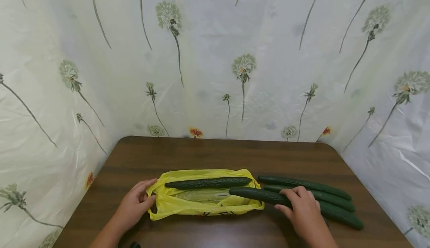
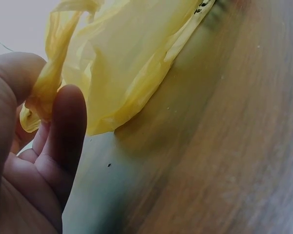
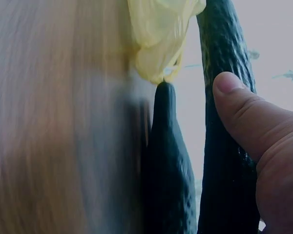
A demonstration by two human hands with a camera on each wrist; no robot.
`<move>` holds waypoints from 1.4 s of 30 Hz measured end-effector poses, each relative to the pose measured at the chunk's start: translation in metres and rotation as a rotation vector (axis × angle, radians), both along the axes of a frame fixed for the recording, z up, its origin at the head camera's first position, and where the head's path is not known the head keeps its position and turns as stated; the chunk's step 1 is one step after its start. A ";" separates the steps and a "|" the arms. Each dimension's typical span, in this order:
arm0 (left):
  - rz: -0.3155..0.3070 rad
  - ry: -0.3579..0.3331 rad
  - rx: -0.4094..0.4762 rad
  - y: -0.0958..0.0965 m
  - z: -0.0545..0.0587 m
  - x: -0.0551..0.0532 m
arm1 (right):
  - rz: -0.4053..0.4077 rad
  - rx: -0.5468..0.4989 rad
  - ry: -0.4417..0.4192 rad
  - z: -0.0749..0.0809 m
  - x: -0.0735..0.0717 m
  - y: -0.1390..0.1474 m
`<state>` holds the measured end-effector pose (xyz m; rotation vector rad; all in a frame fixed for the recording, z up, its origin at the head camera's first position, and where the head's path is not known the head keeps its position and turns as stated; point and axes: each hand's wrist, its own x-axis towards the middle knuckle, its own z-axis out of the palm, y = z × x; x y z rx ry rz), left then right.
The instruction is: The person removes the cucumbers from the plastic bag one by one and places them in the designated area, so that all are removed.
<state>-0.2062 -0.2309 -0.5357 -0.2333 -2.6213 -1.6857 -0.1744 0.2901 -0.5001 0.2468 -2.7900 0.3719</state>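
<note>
My left hand (image 1: 136, 199) pinches the twisted handle of a yellow plastic bag (image 1: 168, 201) between thumb and fingers; the left wrist view shows the handle (image 2: 51, 80) up close. The bag lies on its side, and one cucumber (image 1: 208, 182) rests on it along the far side. My right hand (image 1: 302, 210) grips another cucumber (image 1: 255, 194), raised with its tip over the bag's right end. In the right wrist view my thumb presses along this held cucumber (image 3: 227, 126). Its near end is hidden under the hand.
Several cucumbers lie side by side to the right of the bag, the farthest cucumber (image 1: 305, 185) and the nearest cucumber (image 1: 340, 215) among them. Everything sits on a brown wooden table (image 1: 215, 154). A flower-patterned curtain (image 1: 208, 53) hangs behind and at both sides.
</note>
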 end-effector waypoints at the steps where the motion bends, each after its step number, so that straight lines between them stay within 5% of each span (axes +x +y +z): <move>1: 0.000 -0.002 -0.005 0.000 0.000 0.000 | -0.003 -0.002 -0.004 -0.001 0.001 0.003; 27: -0.001 -0.009 -0.021 0.000 0.001 -0.001 | -0.131 -0.020 -0.185 -0.009 0.015 0.046; 42: 0.007 -0.019 -0.013 0.002 0.002 -0.001 | -0.171 0.003 -0.201 -0.013 0.015 0.076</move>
